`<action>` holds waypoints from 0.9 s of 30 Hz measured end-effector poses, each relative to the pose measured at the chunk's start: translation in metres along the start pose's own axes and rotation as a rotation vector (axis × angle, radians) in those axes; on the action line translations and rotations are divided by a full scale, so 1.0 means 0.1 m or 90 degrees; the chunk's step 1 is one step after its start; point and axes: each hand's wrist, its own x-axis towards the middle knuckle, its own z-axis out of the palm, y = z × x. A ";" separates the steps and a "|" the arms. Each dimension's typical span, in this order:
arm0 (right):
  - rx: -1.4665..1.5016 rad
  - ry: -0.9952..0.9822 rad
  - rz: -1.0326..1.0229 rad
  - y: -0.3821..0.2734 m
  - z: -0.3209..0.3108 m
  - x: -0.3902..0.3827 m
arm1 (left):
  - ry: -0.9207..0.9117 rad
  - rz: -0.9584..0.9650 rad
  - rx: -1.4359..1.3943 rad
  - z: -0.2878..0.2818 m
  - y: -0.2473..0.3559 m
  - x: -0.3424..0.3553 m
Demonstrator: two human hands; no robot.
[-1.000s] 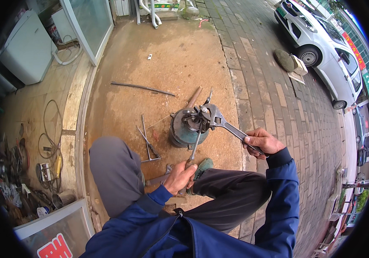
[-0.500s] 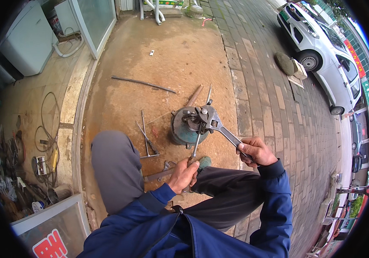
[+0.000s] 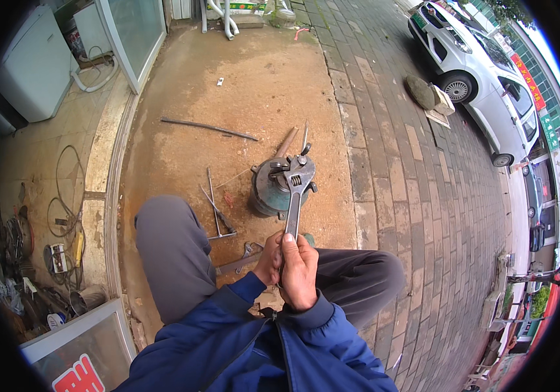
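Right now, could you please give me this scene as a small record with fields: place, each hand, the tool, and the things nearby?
place: dirt ground beside a brick pavement
right hand: wrapped around the wrench handle
left hand: closed against the right hand, at the same handle
tool: adjustable wrench, head set on the round green metal part
nearby: thin metal rods, long dark bar, white car

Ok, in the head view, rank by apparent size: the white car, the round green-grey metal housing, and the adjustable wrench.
1. White car, though farthest away.
2. Round green-grey metal housing.
3. Grey adjustable wrench, longer than the housing is wide but much slimmer, so that ordering is unsure.
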 end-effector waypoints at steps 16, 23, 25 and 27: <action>-0.368 -0.227 0.191 -1.59 -1.43 0.64 | 0.132 -0.110 0.293 0.16 0.18 0.04; -0.432 -0.305 0.228 -1.81 -1.55 1.11 | 0.117 -0.107 0.296 0.08 0.17 0.03; -0.451 -0.318 0.245 -1.86 -1.55 1.22 | 0.116 -0.112 0.296 0.10 0.16 0.02; -0.472 -0.340 0.256 -1.97 -1.47 1.30 | 0.118 -0.115 0.295 0.10 0.18 0.05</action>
